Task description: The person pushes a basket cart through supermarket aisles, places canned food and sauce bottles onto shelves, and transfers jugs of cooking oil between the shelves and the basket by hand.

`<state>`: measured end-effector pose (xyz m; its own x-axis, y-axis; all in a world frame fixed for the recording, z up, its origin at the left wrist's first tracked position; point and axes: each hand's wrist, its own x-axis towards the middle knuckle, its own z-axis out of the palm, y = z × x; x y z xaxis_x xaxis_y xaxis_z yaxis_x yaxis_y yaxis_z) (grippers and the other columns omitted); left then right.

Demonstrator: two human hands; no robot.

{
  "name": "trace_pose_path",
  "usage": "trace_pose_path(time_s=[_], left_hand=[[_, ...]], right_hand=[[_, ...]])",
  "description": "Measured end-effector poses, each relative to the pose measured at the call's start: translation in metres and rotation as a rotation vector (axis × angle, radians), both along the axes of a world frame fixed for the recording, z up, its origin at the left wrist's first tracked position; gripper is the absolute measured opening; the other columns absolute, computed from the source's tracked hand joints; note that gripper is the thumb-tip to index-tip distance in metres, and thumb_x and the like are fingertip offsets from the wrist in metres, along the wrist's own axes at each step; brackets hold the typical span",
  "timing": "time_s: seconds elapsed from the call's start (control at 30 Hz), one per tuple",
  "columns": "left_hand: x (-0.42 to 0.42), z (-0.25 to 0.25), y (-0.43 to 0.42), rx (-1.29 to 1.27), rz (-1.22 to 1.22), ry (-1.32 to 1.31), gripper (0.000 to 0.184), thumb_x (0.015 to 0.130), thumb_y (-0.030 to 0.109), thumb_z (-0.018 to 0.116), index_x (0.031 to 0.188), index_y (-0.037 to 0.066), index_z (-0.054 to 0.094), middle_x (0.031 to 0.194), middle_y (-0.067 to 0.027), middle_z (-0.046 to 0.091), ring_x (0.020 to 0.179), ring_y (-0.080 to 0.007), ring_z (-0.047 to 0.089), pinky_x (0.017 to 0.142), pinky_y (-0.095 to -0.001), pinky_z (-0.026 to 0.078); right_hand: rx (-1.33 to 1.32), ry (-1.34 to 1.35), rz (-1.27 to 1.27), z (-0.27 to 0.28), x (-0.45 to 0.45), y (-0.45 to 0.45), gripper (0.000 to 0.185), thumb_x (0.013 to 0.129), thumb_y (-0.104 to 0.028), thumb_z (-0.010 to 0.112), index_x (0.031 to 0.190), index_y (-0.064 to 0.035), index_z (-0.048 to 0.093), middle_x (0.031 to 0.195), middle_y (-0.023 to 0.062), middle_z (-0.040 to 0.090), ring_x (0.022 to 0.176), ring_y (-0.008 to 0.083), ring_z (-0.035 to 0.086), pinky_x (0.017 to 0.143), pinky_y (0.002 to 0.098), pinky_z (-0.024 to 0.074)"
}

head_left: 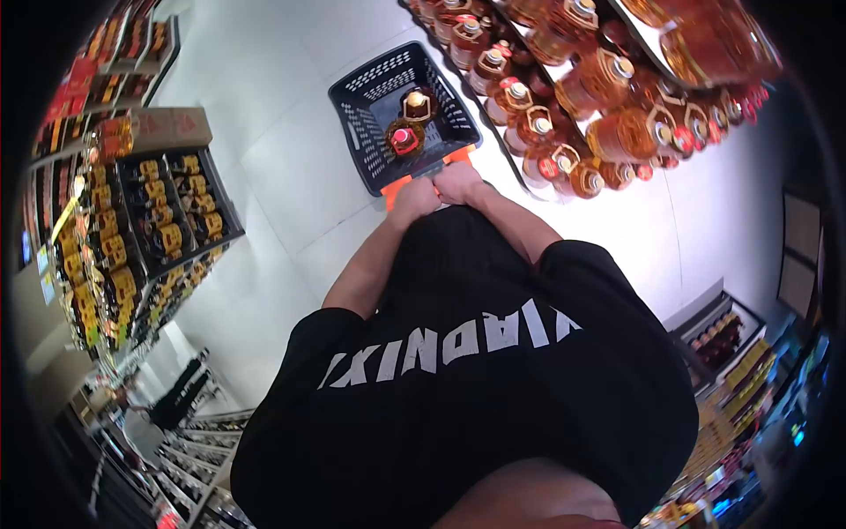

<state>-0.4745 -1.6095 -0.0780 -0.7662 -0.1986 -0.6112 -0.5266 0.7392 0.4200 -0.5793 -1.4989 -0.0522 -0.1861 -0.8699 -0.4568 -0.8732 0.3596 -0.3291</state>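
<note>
A black plastic shopping basket (352, 145) with slotted sides is in front of me, at the upper middle of the head view. Both hands are closed at its near end, by the orange handle (393, 189). My left hand (416, 200) grips the left part of this handle, and my right hand (459, 182) grips it just to the right, almost touching the left. Inside the basket stand two bottles: a bottle with a red cap (404, 139) and a dark bottle with a pale yellow cap (417, 105). My fingertips are partly hidden.
To the right, tiered shelves hold several large jugs of amber oil (608, 79) close beside the basket. On the left stands a display of dark bottles with yellow labels (167, 212), with a cardboard box (172, 128) behind it. Pale floor tiles (291, 115) run between them.
</note>
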Motion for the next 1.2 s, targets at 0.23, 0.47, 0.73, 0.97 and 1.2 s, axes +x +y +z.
trace_pose_path(time_s=[0.23, 0.47, 0.73, 0.97, 1.2], left_hand=[[0.088, -0.001, 0.113, 0.017, -0.027, -0.089, 0.038, 0.077, 0.031, 0.072, 0.099, 0.001, 0.074, 0.109, -0.0235, 0.07, 0.101, -0.0362, 0.068, 0.09, -0.0456, 0.053], [0.16, -0.01, 0.177, 0.031, -0.026, -0.113, 0.038, 0.077, 0.034, 0.071, 0.102, 0.005, 0.073, 0.108, -0.019, 0.071, 0.103, -0.0361, 0.067, 0.09, -0.0463, 0.053], [0.209, 0.031, 0.274, -0.016, -0.02, -0.068, 0.038, 0.074, 0.036, 0.072, 0.1, 0.008, 0.073, 0.107, -0.0165, 0.071, 0.103, -0.0345, 0.066, 0.087, -0.0465, 0.053], [0.282, -0.014, 0.363, 0.079, 0.162, 0.308, 0.051, 0.071, 0.039, 0.075, 0.109, 0.006, 0.067, 0.107, -0.0188, 0.069, 0.103, -0.0362, 0.065, 0.089, -0.0454, 0.053], [0.339, -0.031, 0.438, 0.068, 0.092, 0.04, 0.057, 0.076, 0.046, 0.074, 0.114, 0.004, 0.066, 0.116, -0.0209, 0.067, 0.107, -0.036, 0.065, 0.092, -0.0461, 0.052]], right_hand=[[0.159, -0.021, -0.009, -0.014, 0.097, 0.108, 0.024, 0.078, -0.028, 0.063, 0.087, -0.0095, 0.075, 0.093, 0.0151, 0.074, 0.09, 0.0333, 0.071, 0.079, 0.0444, 0.0568], [0.133, -0.052, 0.057, -0.02, 0.165, 0.168, 0.026, 0.074, -0.028, 0.066, 0.089, -0.0102, 0.076, 0.093, 0.0144, 0.074, 0.088, 0.0316, 0.072, 0.08, 0.0427, 0.0563], [0.447, -0.357, 0.167, -0.016, 0.191, 0.23, 0.025, 0.072, -0.026, 0.064, 0.084, -0.0078, 0.076, 0.079, 0.0104, 0.074, 0.069, 0.0234, 0.072, 0.069, 0.04, 0.0574], [0.169, -0.227, 0.204, 0.011, 0.225, 0.339, 0.036, 0.077, -0.026, 0.059, 0.099, -0.0023, 0.073, 0.106, 0.0202, 0.071, 0.103, 0.0326, 0.068, 0.089, 0.0441, 0.0535], [0.184, -0.121, 0.188, 0.01, 0.27, 0.428, 0.036, 0.076, -0.025, 0.06, 0.1, -0.0027, 0.074, 0.104, 0.0196, 0.072, 0.102, 0.0347, 0.068, 0.089, 0.0448, 0.054]])
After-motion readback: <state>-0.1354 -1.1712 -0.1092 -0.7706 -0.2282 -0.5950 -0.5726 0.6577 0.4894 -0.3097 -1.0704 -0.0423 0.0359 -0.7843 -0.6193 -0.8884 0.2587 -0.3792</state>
